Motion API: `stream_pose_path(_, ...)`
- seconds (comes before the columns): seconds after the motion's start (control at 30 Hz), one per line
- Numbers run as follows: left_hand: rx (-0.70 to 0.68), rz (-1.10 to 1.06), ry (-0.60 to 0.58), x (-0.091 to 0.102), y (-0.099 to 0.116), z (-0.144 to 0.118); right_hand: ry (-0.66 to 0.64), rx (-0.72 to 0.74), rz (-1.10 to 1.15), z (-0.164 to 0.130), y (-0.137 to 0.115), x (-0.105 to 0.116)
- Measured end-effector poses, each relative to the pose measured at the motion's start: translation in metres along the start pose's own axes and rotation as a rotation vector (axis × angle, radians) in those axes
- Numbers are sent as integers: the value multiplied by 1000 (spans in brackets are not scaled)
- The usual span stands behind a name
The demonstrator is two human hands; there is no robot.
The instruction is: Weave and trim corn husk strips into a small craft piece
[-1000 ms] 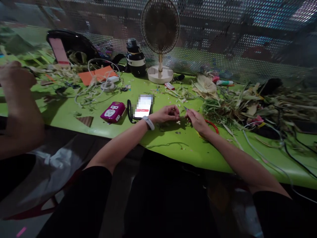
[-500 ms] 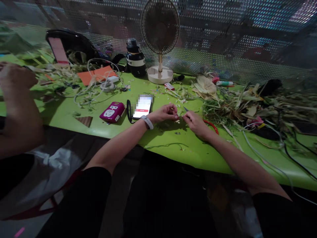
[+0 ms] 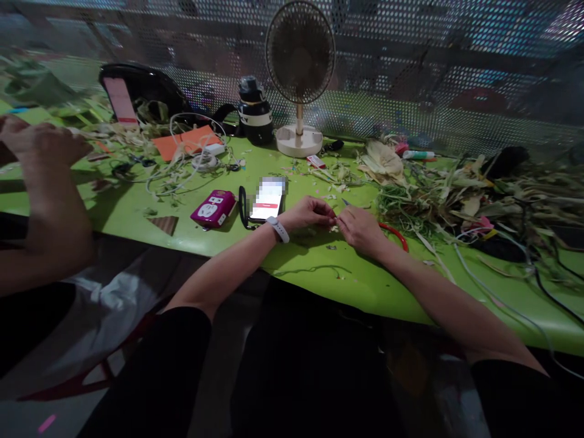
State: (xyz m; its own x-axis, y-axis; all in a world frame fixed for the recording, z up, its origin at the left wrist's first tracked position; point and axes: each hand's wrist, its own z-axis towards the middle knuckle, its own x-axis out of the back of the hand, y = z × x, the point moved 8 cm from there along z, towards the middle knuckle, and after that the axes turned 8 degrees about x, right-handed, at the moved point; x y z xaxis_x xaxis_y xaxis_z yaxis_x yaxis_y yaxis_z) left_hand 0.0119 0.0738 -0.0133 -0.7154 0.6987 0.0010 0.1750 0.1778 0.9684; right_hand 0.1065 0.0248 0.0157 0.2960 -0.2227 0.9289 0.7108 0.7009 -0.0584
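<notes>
Over the green table (image 3: 292, 258), my left hand (image 3: 308, 213) is closed in a pinch, its fingertips meeting those of my right hand (image 3: 362, 231). My right thumb and finger are also pressed together. Something tiny and pale sits between the fingertips, too small to name. A tool with a red handle (image 3: 402, 234), apparently scissors, lies at my right hand; a dark pointed tip shows beyond the knuckles, and the middle is hidden by the hand. Plant scraps (image 3: 337, 173) are scattered in front of my hands. A thin green stem (image 3: 314, 269) lies nearer the table edge.
A lit phone (image 3: 267, 201) and a magenta socket block (image 3: 213, 208) are left of my hands. Behind stand a fan (image 3: 300, 137) and a dark bottle (image 3: 255, 115). Dried husks (image 3: 438, 201) and cables lie at right. Another person's hands (image 3: 45, 143) are at far left.
My left hand has moved in to meet my right hand, closing the small gap between the fingertips. The whole view has shifted slightly. The other person's hands have also moved a little.
</notes>
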Motion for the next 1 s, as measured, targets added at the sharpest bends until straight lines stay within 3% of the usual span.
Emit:
stream_pose_path(0.3, -83, 178, 18, -5, 0, 2, -60, 36, -89, 3, -10, -6)
stream_pose_path(0.4, -150, 220, 23, -5, 4, 0, -13, -12, -6, 2, -4, 1)
stream_pose_path(0.53, -163, 158, -13, -5, 8, -2, 150, -184, 185, -7, 24, 21)
stream_pose_path(0.77, -145, 26, 24, 7, 8, -2, 8, -30, 329, -8, 16, 14)
stream_pose_path(1.0, -148, 11, 34, 9, 6, -1, 89, -154, 477, -6, 14, 7)
